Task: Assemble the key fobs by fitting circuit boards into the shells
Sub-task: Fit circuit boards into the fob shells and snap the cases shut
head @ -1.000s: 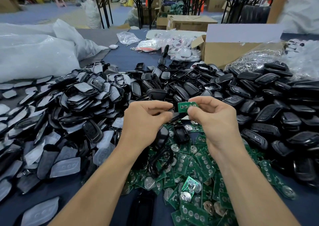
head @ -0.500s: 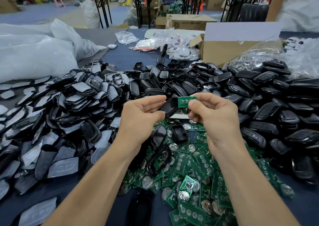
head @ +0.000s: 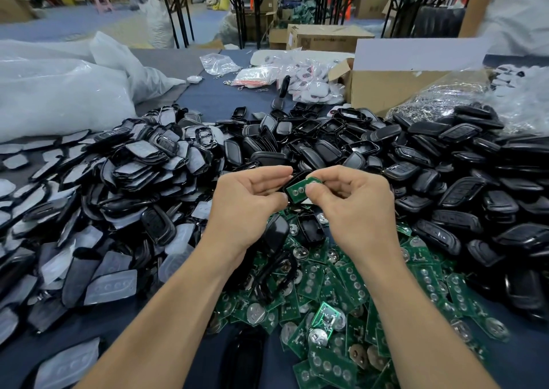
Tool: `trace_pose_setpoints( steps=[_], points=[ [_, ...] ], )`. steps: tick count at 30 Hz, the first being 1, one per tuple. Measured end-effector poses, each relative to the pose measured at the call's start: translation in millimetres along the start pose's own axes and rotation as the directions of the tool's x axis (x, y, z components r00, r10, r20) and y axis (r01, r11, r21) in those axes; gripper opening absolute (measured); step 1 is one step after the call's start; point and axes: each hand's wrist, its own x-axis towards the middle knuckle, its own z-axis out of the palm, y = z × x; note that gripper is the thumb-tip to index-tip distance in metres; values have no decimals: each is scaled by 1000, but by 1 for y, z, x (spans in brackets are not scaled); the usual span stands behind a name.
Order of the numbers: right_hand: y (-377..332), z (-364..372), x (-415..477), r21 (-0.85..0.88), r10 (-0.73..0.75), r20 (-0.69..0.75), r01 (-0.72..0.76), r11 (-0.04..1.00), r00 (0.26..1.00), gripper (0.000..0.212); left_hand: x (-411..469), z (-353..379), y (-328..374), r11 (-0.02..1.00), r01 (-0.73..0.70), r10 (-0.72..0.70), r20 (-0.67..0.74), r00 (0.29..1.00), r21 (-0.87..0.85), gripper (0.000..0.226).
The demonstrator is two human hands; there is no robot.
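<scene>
My left hand [head: 252, 201] holds a black key fob shell [head: 292, 179] by its left end, fingers curled round it. My right hand [head: 353, 207] pinches a small green circuit board [head: 300, 189] between thumb and forefinger, and the board lies tilted against the shell's open face. Both hands hover above a heap of green circuit boards [head: 335, 305] with round battery contacts. Black shells [head: 439, 180] are piled to the right and behind.
Grey rubber button pads and black shell halves [head: 98, 198] heap up on the left. White plastic bags [head: 59, 91] lie at the far left. A cardboard box [head: 386, 88] and bagged parts stand behind the piles. A person in white [head: 511, 11] stands at the far right.
The right hand brought the green board down from beside the shell onto the shell's face. The left hand turned the shell toward it. Both hands stayed at mid-table.
</scene>
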Motion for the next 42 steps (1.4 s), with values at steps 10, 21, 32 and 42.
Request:
trace_pose_setpoints(
  steps=[10,21,32,42],
  points=[
    [6,5,-2,-57,7,-55,-10,998,998,14,-3,-1,3,1000,19,-19,46,999,-9,53],
    [5,16,-12,-160,-63,-192,32,987,979,18,-3,-2,4,998,45,-47,-36,998,-33,45],
    [12,13,-2,210,150,42,-155,965,988,10,-6,-3,10,994,60,-63,-27,998,-95,46],
    [11,11,-7,175,137,50,-144,974,989,11,-10,4,15,953,-63,94,-91,991,297,53]
  ],
)
